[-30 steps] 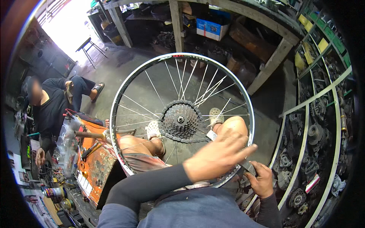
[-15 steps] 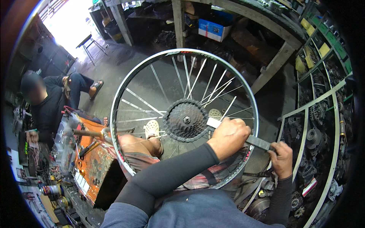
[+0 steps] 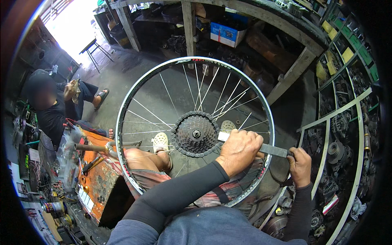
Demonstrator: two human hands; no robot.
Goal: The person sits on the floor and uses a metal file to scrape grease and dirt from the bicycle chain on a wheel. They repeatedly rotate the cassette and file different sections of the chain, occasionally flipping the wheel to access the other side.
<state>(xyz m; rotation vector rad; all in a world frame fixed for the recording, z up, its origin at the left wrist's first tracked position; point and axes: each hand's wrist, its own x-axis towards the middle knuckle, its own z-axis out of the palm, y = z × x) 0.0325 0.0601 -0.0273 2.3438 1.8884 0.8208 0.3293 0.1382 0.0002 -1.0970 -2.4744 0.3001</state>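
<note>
A bicycle wheel [image 3: 131, 92] leans across my lap, its sprocket cluster [image 3: 195, 132] facing up. Around the largest sprocket lies a loop of chain [image 3: 176, 147]. Just right of the cluster, my left hand [image 3: 240, 148] is closed around the flat metal bar of a chain whip [image 3: 272, 150], whose pale end sticks out beyond the fingers. My right hand [image 3: 299, 165] grips the bar's outer end, past the rim. The join between bar and chain is hidden by the left hand.
At left stands a rusty orange metal box [image 3: 107, 188] with a metal tube [image 3: 92, 147] and tools on it. A person [image 3: 51, 106] sits beyond it. Shelves of metal parts [image 3: 337, 151] line the right side. A workbench [image 3: 189, 24] with a blue box [image 3: 227, 34] stands ahead.
The wheel's hub end has shifted slightly left and down, and both hands with the chain whip have moved slightly left. The seated person's hand has risen.
</note>
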